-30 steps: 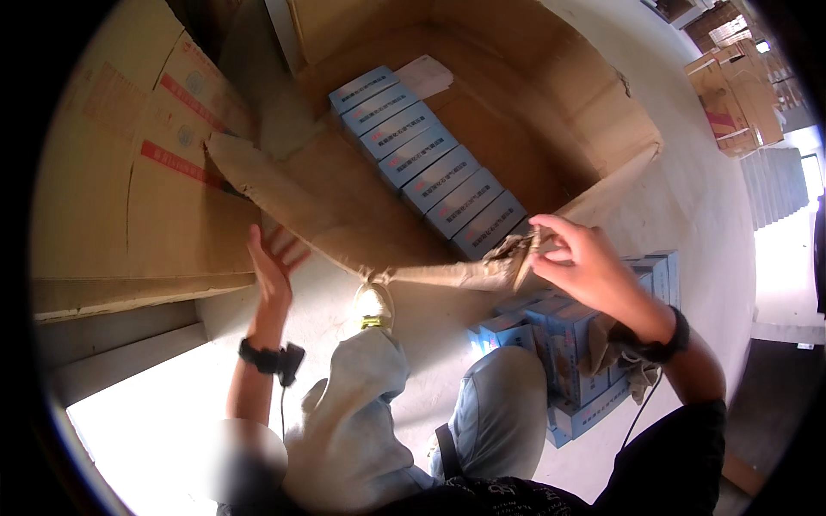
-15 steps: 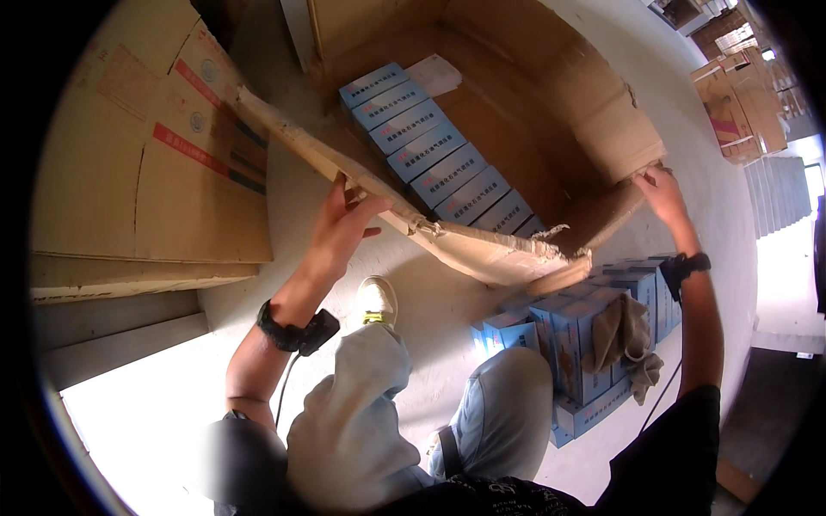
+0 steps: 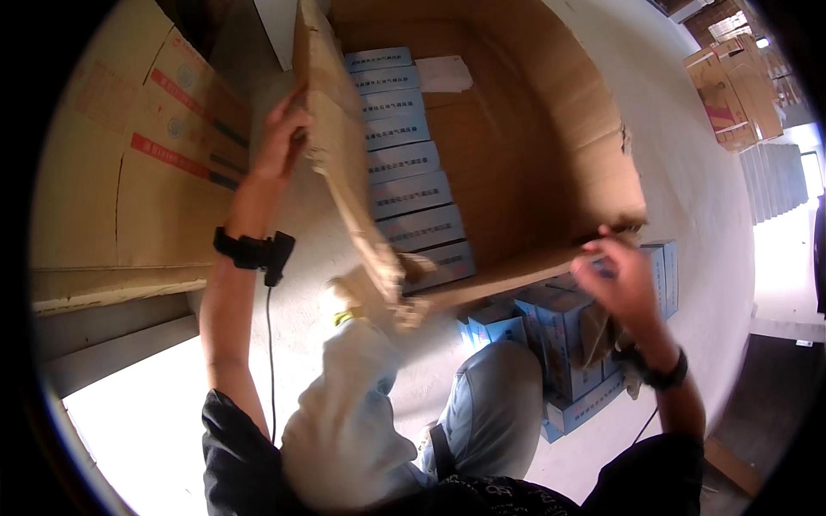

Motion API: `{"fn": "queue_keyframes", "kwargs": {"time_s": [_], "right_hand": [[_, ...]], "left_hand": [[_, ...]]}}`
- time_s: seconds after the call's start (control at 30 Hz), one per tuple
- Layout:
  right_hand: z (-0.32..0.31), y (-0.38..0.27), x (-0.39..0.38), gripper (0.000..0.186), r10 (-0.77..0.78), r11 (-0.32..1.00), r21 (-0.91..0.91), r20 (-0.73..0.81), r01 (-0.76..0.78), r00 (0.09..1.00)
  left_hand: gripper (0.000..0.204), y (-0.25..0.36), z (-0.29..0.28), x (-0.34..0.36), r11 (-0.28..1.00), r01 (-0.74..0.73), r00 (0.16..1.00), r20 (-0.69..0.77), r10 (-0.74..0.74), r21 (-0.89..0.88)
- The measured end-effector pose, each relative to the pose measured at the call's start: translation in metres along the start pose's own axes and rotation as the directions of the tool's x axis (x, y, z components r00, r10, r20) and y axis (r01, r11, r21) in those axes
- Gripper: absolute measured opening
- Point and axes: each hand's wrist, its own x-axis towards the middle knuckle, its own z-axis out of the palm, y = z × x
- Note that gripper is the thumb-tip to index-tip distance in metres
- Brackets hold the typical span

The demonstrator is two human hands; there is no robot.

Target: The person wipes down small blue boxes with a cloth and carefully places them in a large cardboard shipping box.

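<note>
A large open cardboard box (image 3: pixel 525 288) with ragged rims stands in front of me. Along its left inner wall runs a row of several blue small cartons (image 3: pixel 397 131), with a white sheet of paper (image 3: pixel 443 74) at the far end. My left hand (image 3: pixel 284 133) is closed on the edge of the box's left wall. Blurred by motion, my right hand (image 3: pixel 619 279) is at the near right rim with bent fingers apart and nothing visibly held. Below it, more blue cartons (image 3: pixel 559 331) are stacked on the floor, with a grey-brown cloth glove (image 3: pixel 595 335) lying on them.
Big closed cardboard boxes (image 3: pixel 95 189) stand close on the left. Another carton (image 3: pixel 731 95) is at the far right, beside a stack of grey sheets (image 3: pixel 776 182). My knee (image 3: pixel 499 387) is beside the floor stack, and my left shoe (image 3: pixel 342 301) is near the box's corner.
The big box has turned clockwise, its near corner shifting left and its left wall steeper. My left hand has moved away and left with the wall; my right hand came nearer and left.
</note>
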Motion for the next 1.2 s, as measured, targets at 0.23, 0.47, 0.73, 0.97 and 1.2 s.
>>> {"fn": "queue_keyframes", "kwargs": {"time_s": [0.23,0.47,0.73,0.97,1.2], "right_hand": [[-0.048,0.023,0.011,0.061,0.445,0.881,0.186,-0.012,-0.436,0.895],[-0.013,0.094,0.042,0.073,0.512,0.537,0.341,0.595,-0.771,0.62],[-0.007,0.082,0.042,0.074,0.339,0.675,0.391,0.588,-0.625,0.734],[0.002,0.019,0.025,0.072,0.293,0.725,0.349,0.624,-0.594,0.724],[0.013,0.013,0.021,0.066,0.319,0.627,0.407,0.643,-0.664,0.696]], "left_hand": [[0.065,-0.02,-0.076,-0.062,0.966,-0.042,0.994,-0.107,0.015,-0.256],[0.103,-0.139,-0.061,-0.175,0.658,0.677,0.72,0.11,-0.686,-0.33],[0.103,-0.18,-0.032,-0.178,0.32,0.751,0.616,0.44,-0.654,-0.577],[0.074,-0.169,-0.055,-0.206,0.354,0.797,0.59,0.506,-0.63,-0.489],[0.077,-0.127,-0.102,-0.183,0.95,0.31,0.951,-0.026,-0.309,0.041]]}}
